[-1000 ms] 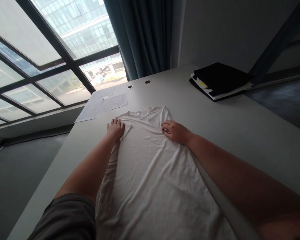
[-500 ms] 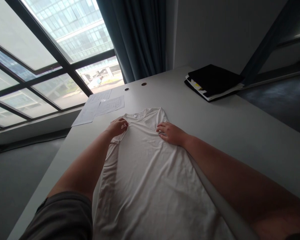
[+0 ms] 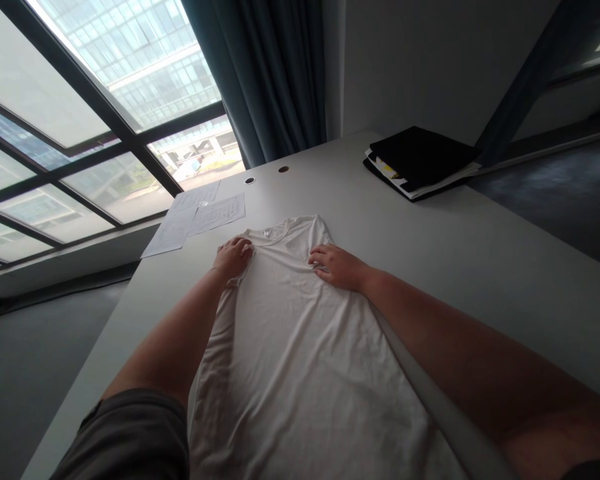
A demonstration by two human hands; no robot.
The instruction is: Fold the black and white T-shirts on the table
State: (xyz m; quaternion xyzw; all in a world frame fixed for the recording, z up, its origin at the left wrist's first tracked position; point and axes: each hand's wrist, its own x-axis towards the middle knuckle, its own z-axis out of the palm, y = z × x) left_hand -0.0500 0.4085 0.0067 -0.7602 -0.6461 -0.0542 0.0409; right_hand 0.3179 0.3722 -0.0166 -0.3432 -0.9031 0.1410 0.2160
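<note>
A white T-shirt [image 3: 290,333] lies lengthwise on the desk, its round collar at the far end. The left side is folded inward along a long edge, and creases run diagonally across the body. My left hand [image 3: 234,257] rests over the shirt's left shoulder, fingers laid on the cloth beside the collar. On the opposite side, below the right shoulder, my right hand [image 3: 337,265] lies on the fabric with its fingers a little apart. A small fold shows by the right fingertips. The near hem runs out of view at the bottom.
The white desk [image 3: 505,287] extends to both sides. A black folder [image 3: 423,160] stuffed with papers lies at the back right. Printed sheets [image 3: 167,230] sit at the far left edge, near two cable holes. Behind are a window [image 3: 155,60] and a blue curtain [image 3: 280,80].
My left hand has settled flatter on the shirt's shoulder, its fingers less pinched than before. My right hand stays about where it was. The view has shifted slightly.
</note>
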